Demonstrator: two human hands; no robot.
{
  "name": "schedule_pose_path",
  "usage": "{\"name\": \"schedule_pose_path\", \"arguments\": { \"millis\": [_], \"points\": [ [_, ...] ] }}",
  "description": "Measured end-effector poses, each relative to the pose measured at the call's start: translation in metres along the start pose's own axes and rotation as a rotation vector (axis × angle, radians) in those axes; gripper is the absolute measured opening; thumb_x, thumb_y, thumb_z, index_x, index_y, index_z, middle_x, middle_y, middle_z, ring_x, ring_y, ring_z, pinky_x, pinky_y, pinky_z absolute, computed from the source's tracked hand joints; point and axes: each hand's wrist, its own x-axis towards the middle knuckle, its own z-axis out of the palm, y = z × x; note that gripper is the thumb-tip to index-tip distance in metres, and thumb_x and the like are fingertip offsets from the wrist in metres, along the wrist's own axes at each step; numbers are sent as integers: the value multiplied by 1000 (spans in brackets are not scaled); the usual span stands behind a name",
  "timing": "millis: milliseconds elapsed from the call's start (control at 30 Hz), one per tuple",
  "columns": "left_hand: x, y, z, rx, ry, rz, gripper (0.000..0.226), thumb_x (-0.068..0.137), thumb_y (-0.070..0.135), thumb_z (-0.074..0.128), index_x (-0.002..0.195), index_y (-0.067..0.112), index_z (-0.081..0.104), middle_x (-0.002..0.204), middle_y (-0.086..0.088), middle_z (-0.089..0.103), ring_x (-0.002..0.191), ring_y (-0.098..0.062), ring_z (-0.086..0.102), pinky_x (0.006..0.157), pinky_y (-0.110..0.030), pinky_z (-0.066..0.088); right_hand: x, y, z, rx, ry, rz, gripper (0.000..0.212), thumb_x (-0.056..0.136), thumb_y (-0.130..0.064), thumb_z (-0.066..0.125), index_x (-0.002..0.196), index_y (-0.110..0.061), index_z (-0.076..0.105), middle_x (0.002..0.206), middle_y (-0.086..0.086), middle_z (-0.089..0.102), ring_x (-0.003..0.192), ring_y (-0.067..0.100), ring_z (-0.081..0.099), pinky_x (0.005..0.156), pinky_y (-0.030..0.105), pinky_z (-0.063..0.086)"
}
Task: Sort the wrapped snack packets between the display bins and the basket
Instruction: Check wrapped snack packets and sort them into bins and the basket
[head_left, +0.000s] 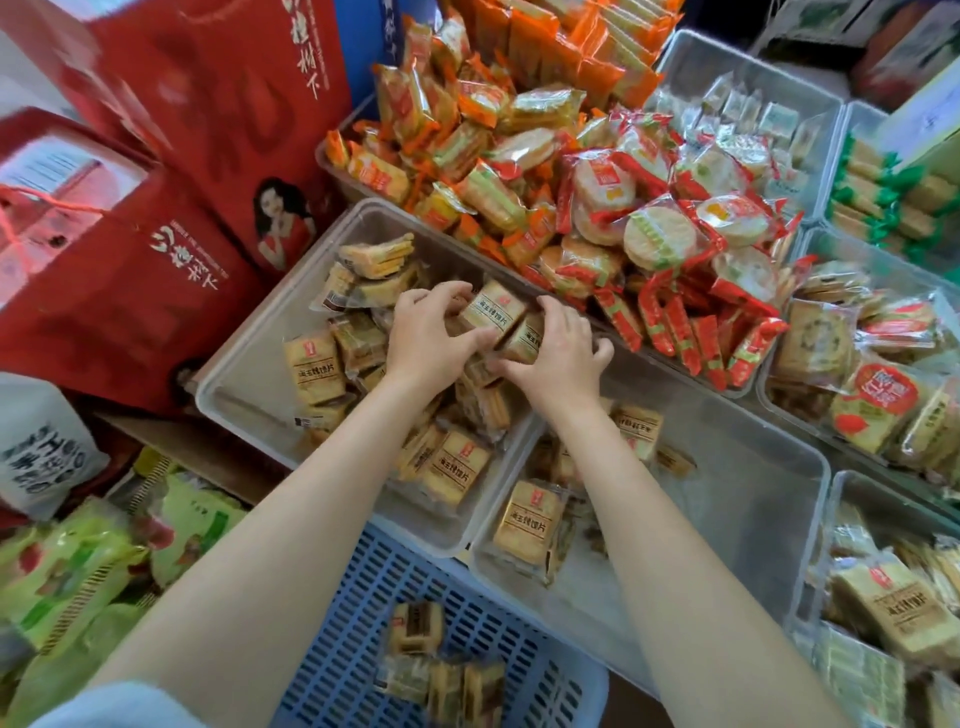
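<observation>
Head view showed the left hand (431, 332) and right hand (558, 353) both gripping tan snack packets (493, 312) at frame centre over the clear bin (244, 374), best lifted together straight up, clear of its far wall, toward the blue basket (363, 623) at lower centre.

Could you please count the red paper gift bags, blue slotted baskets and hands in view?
Red paper gift bags: 2
Blue slotted plastic basket: 1
Hands, left hand and right hand, gripping tan wrapped snack packets: 2
Total: 5
</observation>
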Motion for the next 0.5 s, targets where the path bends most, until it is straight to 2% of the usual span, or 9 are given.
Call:
{"name": "schedule_pose_path", "arguments": {
  "millis": [67, 100, 167, 233, 333, 367, 433, 500],
  "points": [
    [-2, -3, -1, -9, 11, 32, 61, 83, 28, 83, 138, 24, 58, 105, 25, 39, 134, -20, 48, 116, -41, 39, 3, 0, 1, 25, -3, 0, 96, 77, -63, 77, 152, -20, 35, 152, -1, 43, 144, 20, 35, 118, 57, 19],
    [-3, -3, -2, -9, 8, 37, 63, 83, 27, 82, 140, 25, 56, 107, 24, 41, 135, -19, 46, 117, -41, 38, 3, 0, 1, 38, -11, -2, 95, 75, -64, 78, 150, -21, 37, 150, -1, 44, 142, 19, 36, 118, 56, 19],
    [-2, -3, -2, 15, -36, 17, 69, 87, 27, 79, 148, 27, 48, 129, 11, 49, 140, -18, 38, 118, -40, 34, 1, 2, 2, 84, -18, -10, 93, 73, -64, 80, 146, -22, 40, 145, -3, 47, 139, 18, 39, 118, 55, 16],
    [-1, -2, -5, 79, -103, -10, 73, 89, 30, 77, 153, 30, 42, 147, -5, 40, 141, -20, 37, 119, -42, 34, -4, 2, -4, 194, -34, -7, 90, 72, -61, 82, 143, -23, 42, 138, -5, 52, 133, 16, 45, 119, 55, 15],
    [-6, 1, -15, 112, -141, 12, 72, 87, 28, 79, 149, 34, 44, 138, -4, 43, 130, -20, 47, 113, -40, 41, -16, -1, -17, 370, -90, 22, 86, 72, -52, 86, 141, -24, 43, 124, -8, 55, 116, 10, 46, 122, 56, 15],
    [-11, 4, -18, 106, -133, 35, 71, 86, 26, 80, 147, 33, 46, 131, -2, 46, 123, -17, 48, 107, -35, 43, -22, -2, -19, 410, -113, 29, 86, 72, -51, 87, 141, -25, 43, 120, -9, 55, 114, 9, 44, 121, 56, 19],
    [-24, 8, -26, 81, -108, 79, 68, 85, 21, 80, 145, 30, 50, 121, 2, 52, 108, -10, 49, 89, -18, 41, -37, -4, -24, 521, -164, 43, 87, 70, -49, 89, 141, -27, 44, 117, -11, 56, 116, 12, 49, 113, 50, 38],
    [-42, 8, -34, 11, -103, 96, 65, 86, 19, 79, 144, 26, 51, 115, 7, 57, 98, -3, 54, 80, -13, 40, -60, -8, -28, 653, -202, 65, 83, 72, -43, 90, 140, -27, 45, 118, -11, 57, 114, 10, 55, 96, 31, 49]
  ]
}}
